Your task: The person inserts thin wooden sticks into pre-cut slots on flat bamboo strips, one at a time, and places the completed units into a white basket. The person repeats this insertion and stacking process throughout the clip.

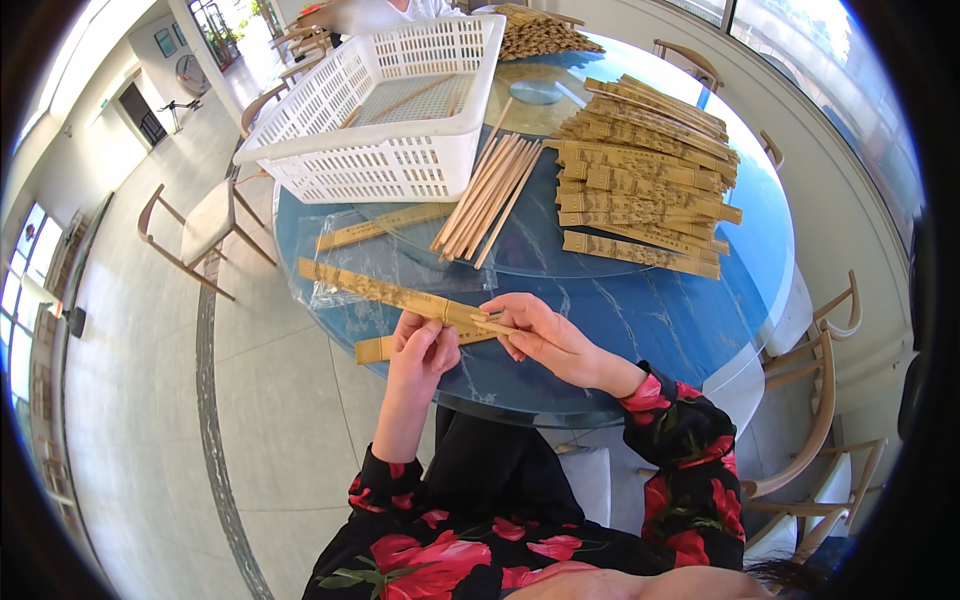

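Observation:
My left hand (pixel 424 345) pinches a long golden printed paper chopstick sleeve (pixel 372 288) near its right end, above the table's front edge. My right hand (pixel 550 338) is closed around pale wooden chopsticks (pixel 492 326), whose ends meet that end of the sleeve. Whether the tips are inside it, I cannot tell. Below my hands another golden sleeve (pixel 374 350) lies on the table. Beyond them is a loose bundle of wooden chopsticks (pixel 490 200). A large overlapping stack of golden sleeves (pixel 640 190) lies to its right.
A white perforated plastic basket (pixel 370 170) holding a few sticks stands at the back left of the round blue table (pixel 620 320). Clear plastic film (pixel 340 290) and another sleeve (pixel 385 226) lie before it. More bundles (pixel 545 35) sit far back, near a person in white (pixel 410 10). Wooden chairs (pixel 205 235) surround the table.

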Demonstrator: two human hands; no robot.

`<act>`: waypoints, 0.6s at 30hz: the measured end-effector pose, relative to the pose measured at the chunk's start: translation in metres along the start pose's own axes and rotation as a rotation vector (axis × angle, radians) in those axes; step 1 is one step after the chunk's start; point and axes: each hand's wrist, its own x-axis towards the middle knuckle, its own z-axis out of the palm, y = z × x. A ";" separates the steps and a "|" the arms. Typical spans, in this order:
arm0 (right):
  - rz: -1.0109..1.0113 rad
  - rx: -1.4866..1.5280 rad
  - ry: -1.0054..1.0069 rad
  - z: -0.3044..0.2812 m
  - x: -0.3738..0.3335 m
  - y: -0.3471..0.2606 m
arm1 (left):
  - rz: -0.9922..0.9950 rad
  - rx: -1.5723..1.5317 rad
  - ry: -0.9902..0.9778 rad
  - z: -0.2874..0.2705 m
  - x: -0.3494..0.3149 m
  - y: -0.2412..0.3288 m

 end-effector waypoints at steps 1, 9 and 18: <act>0.005 0.059 -0.039 -0.003 0.001 -0.005 | 0.000 -0.005 -0.001 0.000 0.000 0.001; 0.014 0.275 -0.182 -0.025 0.002 -0.003 | 0.007 -0.089 -0.030 -0.004 0.001 0.000; 0.039 0.192 -0.187 -0.023 0.000 -0.013 | 0.025 -0.104 -0.055 -0.003 0.002 0.003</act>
